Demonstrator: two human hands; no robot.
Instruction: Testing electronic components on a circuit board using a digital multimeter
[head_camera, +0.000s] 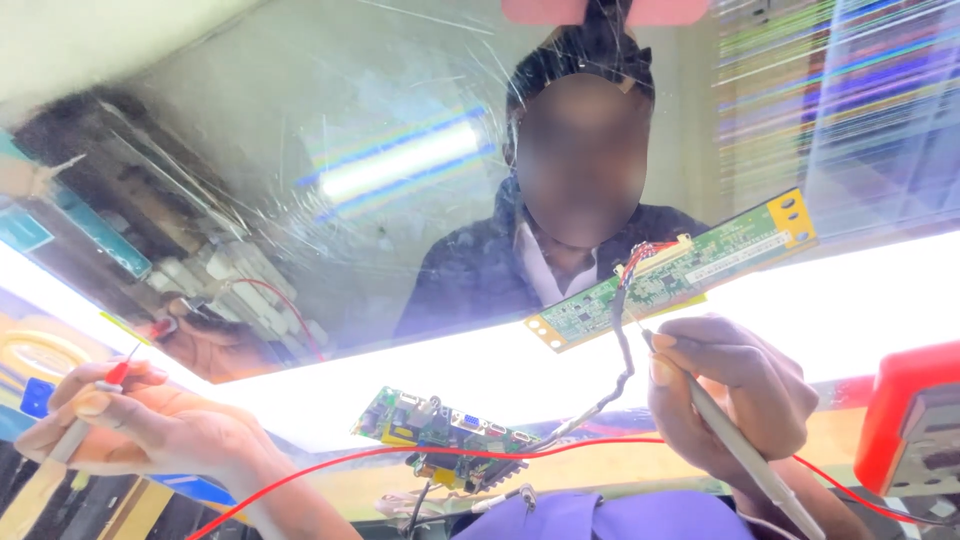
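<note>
My left hand (130, 425) holds a red-tipped test probe (118, 373) pointing up, its red lead (400, 455) trailing right. My right hand (735, 395) grips a grey probe (740, 450) like a pen, its tip close to the lower edge of a long green circuit board (680, 270). That board leans on a cracked, reflective display panel (350, 200). A bundle of thin wires (622, 350) runs from the long board down to a smaller green circuit board (445, 430) with connectors, lying between my hands.
A red meter (910, 420) stands at the right edge. The panel mirrors a person in a dark jacket and a bright tube lamp. Its top right corner shows coloured streaks. A purple sleeve (600, 515) is at the bottom. Clutter and blue-yellow items lie left.
</note>
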